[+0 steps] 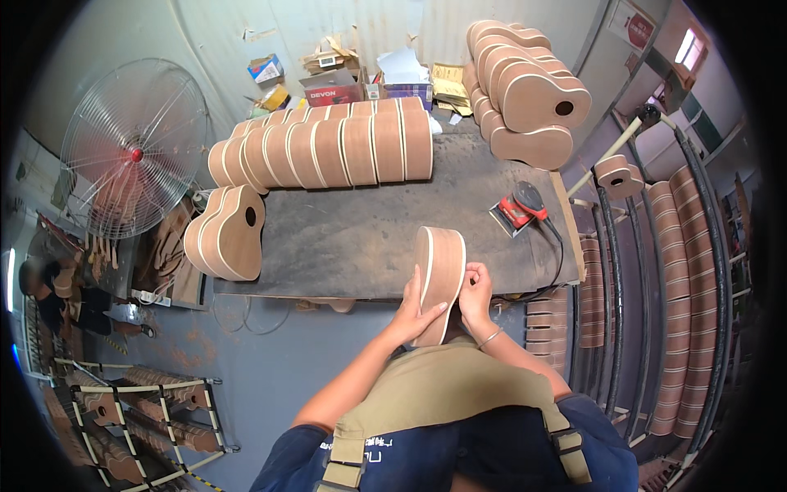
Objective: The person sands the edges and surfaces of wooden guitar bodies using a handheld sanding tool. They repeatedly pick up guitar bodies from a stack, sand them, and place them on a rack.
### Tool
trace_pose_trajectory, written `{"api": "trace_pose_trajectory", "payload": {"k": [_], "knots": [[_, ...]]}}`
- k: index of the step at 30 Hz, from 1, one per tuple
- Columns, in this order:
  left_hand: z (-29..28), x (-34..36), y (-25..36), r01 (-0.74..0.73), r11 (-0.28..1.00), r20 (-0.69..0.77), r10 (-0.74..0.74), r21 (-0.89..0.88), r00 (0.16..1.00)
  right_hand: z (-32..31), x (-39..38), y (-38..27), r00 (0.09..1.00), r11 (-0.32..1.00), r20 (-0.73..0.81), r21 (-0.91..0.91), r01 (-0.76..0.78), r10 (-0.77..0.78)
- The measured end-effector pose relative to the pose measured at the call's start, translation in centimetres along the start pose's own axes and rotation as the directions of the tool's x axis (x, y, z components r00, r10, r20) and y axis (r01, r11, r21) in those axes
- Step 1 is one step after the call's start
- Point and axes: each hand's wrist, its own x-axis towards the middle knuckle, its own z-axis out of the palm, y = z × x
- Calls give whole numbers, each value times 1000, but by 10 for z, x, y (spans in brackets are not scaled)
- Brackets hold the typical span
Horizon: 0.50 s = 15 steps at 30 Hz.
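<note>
1. While a person sits low at the far left edge, a large round wire-guard floor fan (135, 148) with a red hub stands above them, and a metal rack (135, 410) of unfinished wooden instrument parts fills the lower left corner.
2. Right of the fan, a pale wooden guitar body with a round sound hole (231, 234) leans upright at the left end of the dark grey workbench (344, 238).
3. Behind it, a long row of wooden guitar bodies standing on edge (328, 152) runs along the back of the bench, with cardboard boxes (332, 82) against the wall.
4. At the bench's near edge, the left hand (414, 312) clasps the lower side of a tan wooden guitar body with white edge binding (438, 279), held on edge just above the person's chest.
5. The right hand (475, 295), a thin bangle at its wrist, grips the same body's other side, fingers pressed to its rim.
6. Further right, a red and black electric sander (518, 210) lies on the bench, well apart from the hands.
7. Above it, a stack of wooden guitar bodies (525, 90) rises at the back right corner.
8. At the far right, curved racks (680, 312) hold many more bodies.
</note>
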Motion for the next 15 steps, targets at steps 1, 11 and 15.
{"api": "trace_pose_trajectory", "payload": {"k": [1, 11, 15], "knots": [[1, -3, -4, -34, 999, 0, 34, 30, 999, 0, -6, 5, 996, 995, -1, -48, 90, -90], [0, -2, -45, -114, 990, 101, 105, 87, 989, -8, 2, -22, 989, 978, 134, 188, -92, 67], [-14, 10, -57, -69, 993, 75, 62, 96, 995, -1, 40, -43, 985, 991, 169, 130, 19, -41]]}}
